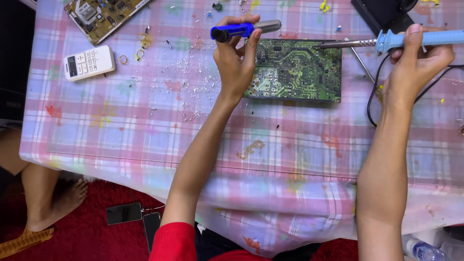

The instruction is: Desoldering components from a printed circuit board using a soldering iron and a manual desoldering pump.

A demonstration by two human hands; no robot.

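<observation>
Taking the green circuit board [295, 70] in the middle of the surface [145, 130] as the landmark: far to its left and a little higher lies a tan circuit board [99, 14] at the top edge of the view, and below that a white remote control [89, 62], with a few small rings [123, 59] just beside it and bits of metal scattered over the checked cloth between there and the green board. At the green board's left edge the left hand [235, 63] is raised, its fingers [252, 41] wrapped tight around a blue pump tool [241, 30] with a grey end, held level just above the board's upper left corner. To the right of the board the right hand [415, 63] has its fingers [412, 36] closed around the light blue handle of a soldering iron [386, 42]; the metal tip reaches leftward onto the board's upper right part, and its black cord [373, 96] loops down just beside the board's right edge. Below the surface, left of the board, two phones [133, 215] lie on a red rug [92, 212] near another person's bare foot [58, 203]. No containers show apart from a plastic bottle [425, 251] at the lower right.
</observation>
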